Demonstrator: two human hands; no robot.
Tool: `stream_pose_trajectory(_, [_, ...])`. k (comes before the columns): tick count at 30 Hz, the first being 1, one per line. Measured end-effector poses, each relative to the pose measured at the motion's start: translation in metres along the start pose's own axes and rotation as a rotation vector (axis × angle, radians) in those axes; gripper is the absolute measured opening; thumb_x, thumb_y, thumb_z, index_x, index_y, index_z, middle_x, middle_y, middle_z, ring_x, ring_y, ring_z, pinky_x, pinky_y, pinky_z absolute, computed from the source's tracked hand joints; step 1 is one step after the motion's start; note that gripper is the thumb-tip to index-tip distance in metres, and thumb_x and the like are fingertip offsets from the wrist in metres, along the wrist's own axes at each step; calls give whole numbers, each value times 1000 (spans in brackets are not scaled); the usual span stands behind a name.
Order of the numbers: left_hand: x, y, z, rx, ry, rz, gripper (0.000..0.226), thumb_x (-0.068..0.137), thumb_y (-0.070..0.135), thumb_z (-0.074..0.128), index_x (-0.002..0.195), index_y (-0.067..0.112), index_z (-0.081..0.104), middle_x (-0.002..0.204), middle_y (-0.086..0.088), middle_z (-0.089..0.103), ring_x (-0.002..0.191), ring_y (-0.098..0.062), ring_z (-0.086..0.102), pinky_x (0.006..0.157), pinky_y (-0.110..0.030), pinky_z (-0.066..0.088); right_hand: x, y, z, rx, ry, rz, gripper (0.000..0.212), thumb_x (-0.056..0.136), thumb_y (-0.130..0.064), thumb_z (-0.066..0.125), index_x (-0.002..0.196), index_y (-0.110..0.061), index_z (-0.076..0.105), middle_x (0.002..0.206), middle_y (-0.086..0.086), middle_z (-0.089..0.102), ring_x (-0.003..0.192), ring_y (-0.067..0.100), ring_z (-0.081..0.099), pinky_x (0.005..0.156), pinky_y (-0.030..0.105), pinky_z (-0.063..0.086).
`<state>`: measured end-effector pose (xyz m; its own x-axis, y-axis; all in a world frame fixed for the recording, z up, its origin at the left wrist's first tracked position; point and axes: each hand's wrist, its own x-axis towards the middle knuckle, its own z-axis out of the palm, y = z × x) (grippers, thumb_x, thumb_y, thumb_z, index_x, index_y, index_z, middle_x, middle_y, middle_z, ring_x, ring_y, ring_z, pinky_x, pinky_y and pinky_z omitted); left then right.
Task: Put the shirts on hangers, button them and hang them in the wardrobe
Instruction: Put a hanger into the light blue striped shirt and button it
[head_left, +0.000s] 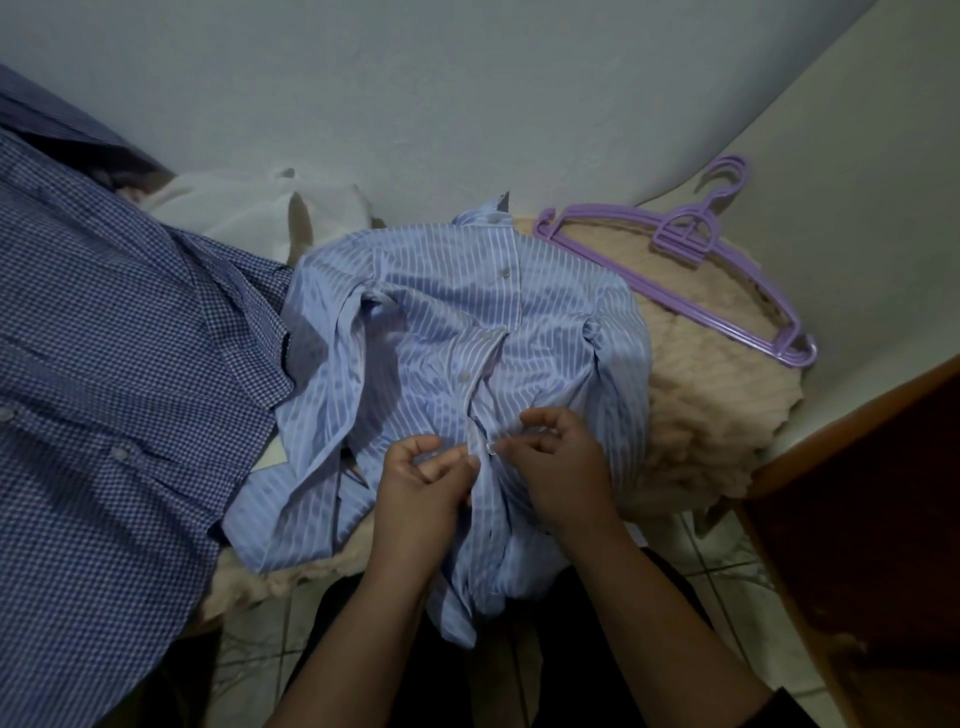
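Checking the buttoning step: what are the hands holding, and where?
Both hands pinch the striped shirt at its front placket: left hand on one edge, right hand at a button.

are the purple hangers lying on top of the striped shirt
No, the purple hangers lie on the beige blanket to the right of the striped shirt, apart from it.

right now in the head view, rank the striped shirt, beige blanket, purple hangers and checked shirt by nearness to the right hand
1. Striped shirt: the right hand pinches its front, at a button.
2. Beige blanket: just to the hand's right, under the shirt.
3. Purple hangers: up and right, by the wall.
4. Checked shirt: far left, beyond the left hand.
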<state>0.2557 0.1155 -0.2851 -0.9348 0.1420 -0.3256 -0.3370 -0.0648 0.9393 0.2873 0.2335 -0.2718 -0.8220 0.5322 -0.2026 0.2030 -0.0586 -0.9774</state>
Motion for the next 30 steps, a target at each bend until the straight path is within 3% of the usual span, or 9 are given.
stream_pose_trajectory(7, [-2,-1,0,1,-9,6,27,85,6,68,95,22,48,93,3,69,79,-11,67,69,-26,50,-3,4,4,-84,83,-90,30,81,-9,71,80,-25,45,64,0,55,49,-1,50,49,9,39])
stream_pose_trajectory(12, [-1,-2,1,-75,-19,4,16,91,8,59,94,18,47,58,4,66,59,-10,64,67,-33,51,-1,9,2,-166,-1,-148,32,81,-9,70,82,-26,43,57,-5,53,51,4,50,57,23,44])
stream_pose_trajectory(16, [1,-3,1,-83,-18,1,14,93,7,56,94,17,46,57,3,67,57,-10,65,63,-30,52,-1,10,2,-159,-28,-140,33,81,-8,69,84,-26,42,60,1,56,56,14,52,60,30,45])
stream_pose_trajectory(20, [1,-5,1,-78,-25,19,17,92,6,56,95,17,44,55,4,64,54,-8,63,56,-24,53,-3,10,2,-150,15,-150,32,83,-7,68,81,-23,40,62,6,52,57,16,48,56,25,41])
stream_pose_trajectory(23, [1,-7,-1,-74,-18,31,24,88,4,61,95,18,43,64,3,69,62,-13,65,64,-30,52,-4,11,5,-135,34,-139,33,82,-7,68,80,-23,40,65,9,54,56,14,48,54,19,40])
stream_pose_trajectory(25, [1,-8,-1,-61,-21,45,30,86,-2,62,94,18,42,74,2,72,68,-17,66,70,-34,53,-4,12,5,-135,33,-134,32,81,-7,69,80,-22,41,66,9,55,58,15,50,57,23,42])
stream_pose_trajectory(27, [1,-8,-1,-40,-27,73,33,84,-6,63,93,17,42,77,4,73,69,-14,67,71,-30,53,-5,10,4,-184,23,-159,32,81,-8,69,79,-25,41,67,7,60,63,17,56,62,27,44])
stream_pose_trajectory(30, [0,-7,0,-10,-31,120,35,82,-10,63,92,15,41,69,6,70,63,-4,64,66,-19,52,-8,9,3,-371,-16,-270,27,85,-12,64,78,-30,46,73,4,64,69,12,58,61,21,40])
